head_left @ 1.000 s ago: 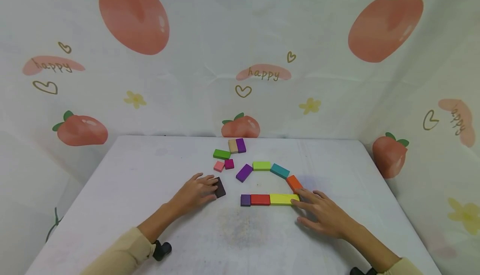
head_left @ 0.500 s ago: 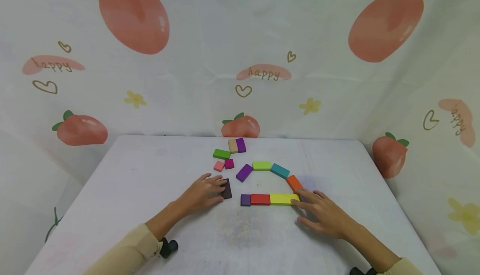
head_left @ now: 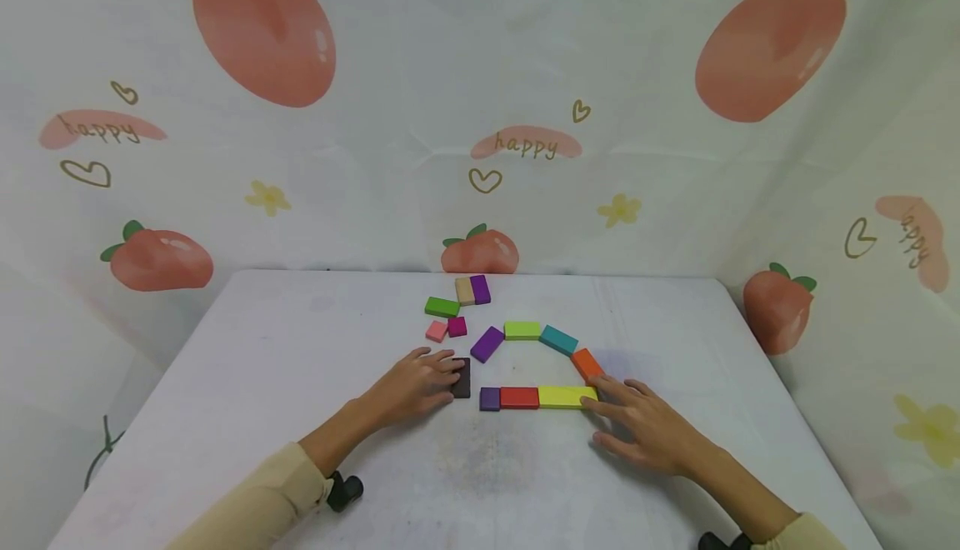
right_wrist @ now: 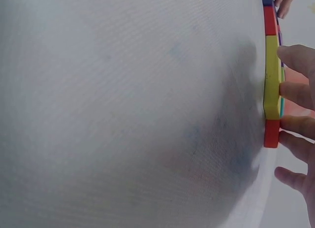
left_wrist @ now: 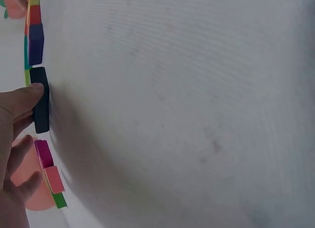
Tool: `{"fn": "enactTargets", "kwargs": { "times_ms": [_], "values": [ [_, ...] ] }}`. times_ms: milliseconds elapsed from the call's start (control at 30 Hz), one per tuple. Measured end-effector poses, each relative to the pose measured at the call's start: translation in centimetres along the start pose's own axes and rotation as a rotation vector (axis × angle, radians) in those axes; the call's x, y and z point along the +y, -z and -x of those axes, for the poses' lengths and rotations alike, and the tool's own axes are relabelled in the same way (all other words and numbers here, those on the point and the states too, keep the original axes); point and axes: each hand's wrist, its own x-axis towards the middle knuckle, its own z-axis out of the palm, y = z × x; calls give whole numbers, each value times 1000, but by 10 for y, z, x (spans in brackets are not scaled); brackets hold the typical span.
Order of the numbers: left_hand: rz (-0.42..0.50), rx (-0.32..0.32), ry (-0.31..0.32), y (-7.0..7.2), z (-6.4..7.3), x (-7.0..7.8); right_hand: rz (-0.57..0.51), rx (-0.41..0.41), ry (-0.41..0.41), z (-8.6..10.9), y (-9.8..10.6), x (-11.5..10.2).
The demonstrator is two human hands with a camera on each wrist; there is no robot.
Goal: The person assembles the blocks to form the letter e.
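Observation:
In the head view my left hand [head_left: 412, 385] holds a black block [head_left: 462, 377] low at the table, its fingers over the left part. The left wrist view shows my thumb [left_wrist: 30, 92] against the block's near side. A small dark purple block [head_left: 490, 399] lies just right of it, in a row with a red block [head_left: 519, 398] and a long yellow block [head_left: 558, 397]. My right hand [head_left: 637, 427] rests with spread, fairly straight fingers at the yellow block's right end and the orange block [head_left: 587, 363].
Teal [head_left: 558, 340], lime [head_left: 522, 331] and purple [head_left: 487, 344] blocks curve behind the row. Farther back left lie pink [head_left: 437, 332], magenta [head_left: 457, 327], green [head_left: 442, 307], beige [head_left: 465, 292] and violet [head_left: 481, 289] blocks. A fruit-print cloth [head_left: 405, 200] hangs behind the white table [head_left: 300, 333].
My left hand has slid the black block rightward toward the row, and the block has turned from slanted to nearly straight. My right hand has stayed in place.

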Motion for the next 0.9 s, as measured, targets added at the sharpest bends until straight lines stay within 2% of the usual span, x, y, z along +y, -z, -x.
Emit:
{"fn": "enactTargets", "kwargs": {
  "times_ms": [433,900],
  "values": [
    [19,-40,-12,-2,-6,2,-2,-1,-3,0,1,0],
    [-21,-73,-25,-1,-12,6,5,0,-1,0,0,-1]
  ]
}}
